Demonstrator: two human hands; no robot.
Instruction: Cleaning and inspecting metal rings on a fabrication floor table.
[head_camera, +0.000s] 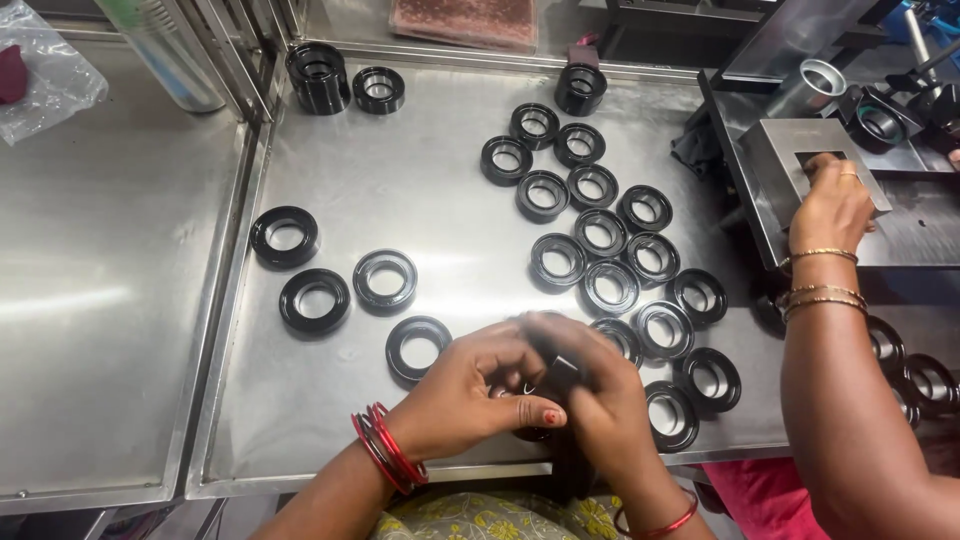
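My left hand (472, 392) and my right hand (598, 390) meet near the front edge of the steel tray (400, 180), both closed around one black ring seal (553, 380), mostly hidden by my fingers. Red bangles circle both my wrists. Just left of my left hand lies a black ring (418, 347). Several black rings with metal inner rims (610, 240) lie flat in a cluster behind and to the right of my hands.
Another person's arm with gold bangles (832, 300) reaches to a metal press fixture (815, 160) at the right. Three loose rings (314, 300) lie at the left, stacked rings (318, 75) at the back. A second steel tray (100, 300) adjoins on the left.
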